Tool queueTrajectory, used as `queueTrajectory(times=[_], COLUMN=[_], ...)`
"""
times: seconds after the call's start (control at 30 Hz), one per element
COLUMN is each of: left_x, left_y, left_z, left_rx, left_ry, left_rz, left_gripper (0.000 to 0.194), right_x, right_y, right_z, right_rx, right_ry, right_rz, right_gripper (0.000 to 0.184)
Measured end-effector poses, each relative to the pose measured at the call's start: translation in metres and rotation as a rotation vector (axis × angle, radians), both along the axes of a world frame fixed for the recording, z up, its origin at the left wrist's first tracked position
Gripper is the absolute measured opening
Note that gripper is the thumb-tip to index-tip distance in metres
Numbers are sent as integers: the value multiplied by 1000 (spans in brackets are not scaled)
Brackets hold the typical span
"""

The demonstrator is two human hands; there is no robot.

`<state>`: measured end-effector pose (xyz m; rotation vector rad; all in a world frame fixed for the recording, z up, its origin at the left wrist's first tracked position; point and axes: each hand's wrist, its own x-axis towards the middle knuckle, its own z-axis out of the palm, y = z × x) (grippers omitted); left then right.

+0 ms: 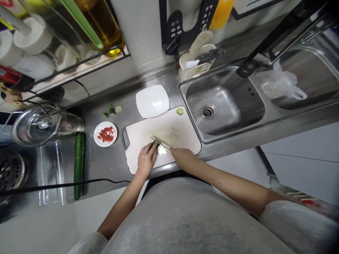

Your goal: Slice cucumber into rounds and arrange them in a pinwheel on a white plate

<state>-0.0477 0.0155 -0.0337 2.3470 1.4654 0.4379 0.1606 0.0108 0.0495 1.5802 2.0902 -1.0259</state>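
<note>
My right hand [183,158] is closed round the handle of a knife [164,144], whose blade points left over the white cutting board [137,134]. Under the fingers of my left hand [146,160] lies a dark green cucumber piece [150,146], pressed against the board and mostly covered. The blade touches or lies very close to that piece; which one, I cannot tell. A pale cucumber slice [180,111] rests at the board's far right corner. Wet patches shine on the board's middle.
Behind the board stands a white square plate [148,102]. To the left are a small plate [96,141] of red bits, cucumber scraps [112,110] and a whole cucumber [78,165]. A black cord [106,180] crosses the counter's front. At right is the steel sink [227,95].
</note>
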Motion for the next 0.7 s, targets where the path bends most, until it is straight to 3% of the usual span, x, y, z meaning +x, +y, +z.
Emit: queueTrajectory(times=[0.7], left_x=[3], left_y=[-1], left_z=[0], left_rx=[-23], left_ry=[-31], left_rz=[20], left_gripper=[41], right_x=[6], right_y=[5], right_z=[-8], right_rx=[-46], right_ry=[-20], right_rz=[24], right_gripper=[33])
